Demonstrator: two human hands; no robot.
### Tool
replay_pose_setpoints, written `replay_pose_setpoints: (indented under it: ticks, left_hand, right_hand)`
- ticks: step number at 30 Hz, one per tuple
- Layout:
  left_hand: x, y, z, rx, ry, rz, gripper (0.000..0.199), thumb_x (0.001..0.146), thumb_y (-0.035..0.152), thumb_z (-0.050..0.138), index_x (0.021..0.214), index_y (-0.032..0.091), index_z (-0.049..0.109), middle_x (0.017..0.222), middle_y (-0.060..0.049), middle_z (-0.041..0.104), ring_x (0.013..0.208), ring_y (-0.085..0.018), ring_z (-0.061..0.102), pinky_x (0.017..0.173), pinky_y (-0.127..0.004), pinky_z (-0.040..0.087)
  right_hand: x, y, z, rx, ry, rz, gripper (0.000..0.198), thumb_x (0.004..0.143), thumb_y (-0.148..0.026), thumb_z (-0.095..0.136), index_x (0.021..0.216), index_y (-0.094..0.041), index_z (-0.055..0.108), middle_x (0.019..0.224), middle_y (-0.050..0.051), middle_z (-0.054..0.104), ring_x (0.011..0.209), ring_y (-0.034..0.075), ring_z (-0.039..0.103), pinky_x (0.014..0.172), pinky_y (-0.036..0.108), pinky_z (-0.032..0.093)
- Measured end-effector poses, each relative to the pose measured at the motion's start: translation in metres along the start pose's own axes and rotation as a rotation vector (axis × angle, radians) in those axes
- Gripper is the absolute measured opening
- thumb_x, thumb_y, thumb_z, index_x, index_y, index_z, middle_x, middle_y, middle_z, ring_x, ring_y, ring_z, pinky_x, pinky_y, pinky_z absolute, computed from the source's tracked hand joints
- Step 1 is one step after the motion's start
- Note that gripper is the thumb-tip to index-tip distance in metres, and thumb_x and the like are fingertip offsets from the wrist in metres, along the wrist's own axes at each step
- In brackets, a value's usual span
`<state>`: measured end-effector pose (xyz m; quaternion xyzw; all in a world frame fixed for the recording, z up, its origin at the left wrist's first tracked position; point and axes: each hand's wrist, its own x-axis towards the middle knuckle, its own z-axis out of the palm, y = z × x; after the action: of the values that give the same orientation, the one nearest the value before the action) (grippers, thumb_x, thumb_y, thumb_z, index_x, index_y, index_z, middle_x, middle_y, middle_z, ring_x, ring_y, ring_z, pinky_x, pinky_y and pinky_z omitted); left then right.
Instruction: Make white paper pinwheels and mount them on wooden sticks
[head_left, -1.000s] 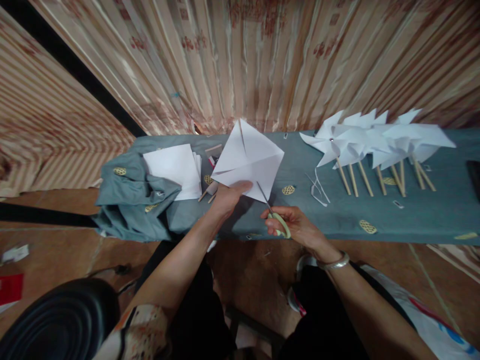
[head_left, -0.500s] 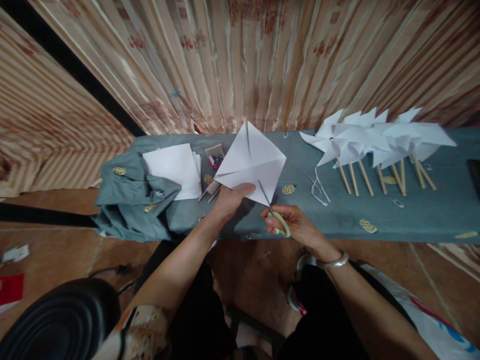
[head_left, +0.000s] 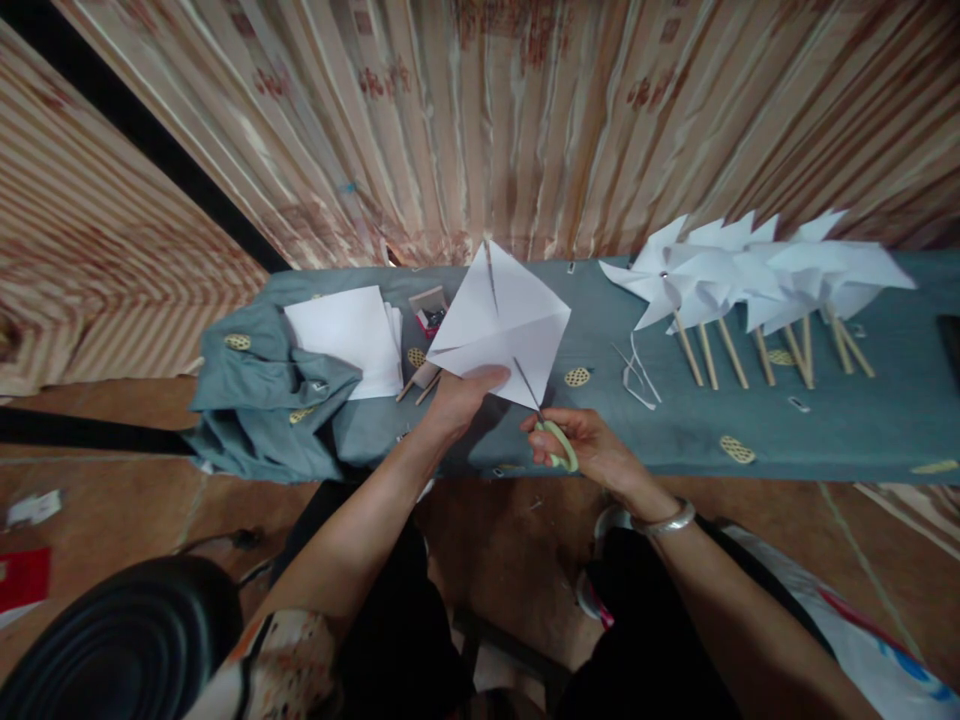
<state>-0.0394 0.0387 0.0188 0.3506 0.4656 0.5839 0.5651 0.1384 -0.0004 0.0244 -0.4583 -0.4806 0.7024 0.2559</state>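
Note:
A square sheet of white paper [head_left: 525, 300] is turned cornerwise, with slits running in from its top and left corners. My left hand [head_left: 461, 400] pinches its lower left edge, the thumb lying on top. In my right hand [head_left: 574, 437] is a pair of scissors [head_left: 559, 445] with pale green handles. The scissors' blades point up and left at the paper's lower corner, one blade lying over the sheet. Left of the sheet lies a stack of white paper [head_left: 345, 340]. Beside it are a small red box of metal bits [head_left: 430, 318] and a few short wooden sticks [head_left: 420, 380].
Several white paper pinwheels [head_left: 750, 275] on wooden sticks lie at the right of the cloth-covered table [head_left: 675, 440]. A thin white cord or wire [head_left: 636, 375] lies nearer the middle. Behind hangs a patterned curtain [head_left: 480, 130]. A black round stool [head_left: 127, 640] stands at lower left.
Hardly anything differs. The paper, both hands and the scissors sit very slightly higher and further left in view; the grip of each hand is the same.

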Motion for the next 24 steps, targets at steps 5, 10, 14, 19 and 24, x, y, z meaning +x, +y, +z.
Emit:
replay_pose_setpoints:
  ticks: [5,10,14,19,24]
  left_hand:
    - [-0.0042,-0.0004,0.0013,0.043,-0.028,-0.013,0.048,0.054,0.023,0.076,0.100,0.018,0.064,0.090,-0.004,0.070,0.081,-0.020,0.061,0.082,-0.035,0.047]
    - [-0.0067,-0.0004,0.0010,0.052,-0.030,-0.010,0.045,0.056,0.022,0.076,0.100,0.020,0.066,0.091,-0.004,0.071,0.084,-0.021,0.062,0.083,-0.035,0.048]
    - [-0.0070,-0.0002,0.0011,0.047,-0.028,-0.019,0.045,0.057,0.022,0.076,0.101,0.019,0.066,0.089,-0.004,0.071,0.084,-0.022,0.063,0.083,-0.036,0.048]
    - [-0.0070,0.0013,0.0014,0.065,-0.017,-0.028,0.044,0.056,0.022,0.075,0.099,0.019,0.067,0.091,-0.004,0.071,0.084,-0.021,0.062,0.084,-0.036,0.048]
    - [-0.0070,0.0019,0.0012,0.065,-0.025,-0.023,0.046,0.055,0.022,0.075,0.100,0.017,0.067,0.093,-0.005,0.072,0.084,-0.021,0.062,0.085,-0.037,0.049]
  right_hand:
    - [-0.0012,-0.0016,-0.0005,-0.023,-0.001,-0.021,0.051,0.059,-0.062,0.081,0.079,-0.017,0.068,0.058,-0.002,0.062,0.051,0.008,0.054,0.050,0.020,0.042]
    - [-0.0011,-0.0009,-0.0002,-0.020,0.009,-0.023,0.052,0.058,-0.063,0.080,0.079,-0.017,0.069,0.059,-0.002,0.062,0.053,0.008,0.055,0.051,0.021,0.043]
    - [-0.0010,-0.0020,0.0007,-0.038,0.008,-0.029,0.050,0.059,-0.063,0.080,0.076,-0.018,0.069,0.057,-0.002,0.062,0.052,0.009,0.054,0.050,0.021,0.042]
    - [0.0002,-0.0012,0.0015,-0.016,0.024,-0.018,0.052,0.055,-0.064,0.082,0.075,-0.017,0.068,0.055,-0.003,0.061,0.049,0.007,0.052,0.048,0.021,0.040]
    - [0.0005,-0.0011,0.0017,-0.020,0.008,-0.027,0.050,0.057,-0.062,0.082,0.074,-0.017,0.068,0.056,-0.003,0.061,0.048,0.007,0.050,0.047,0.021,0.039]
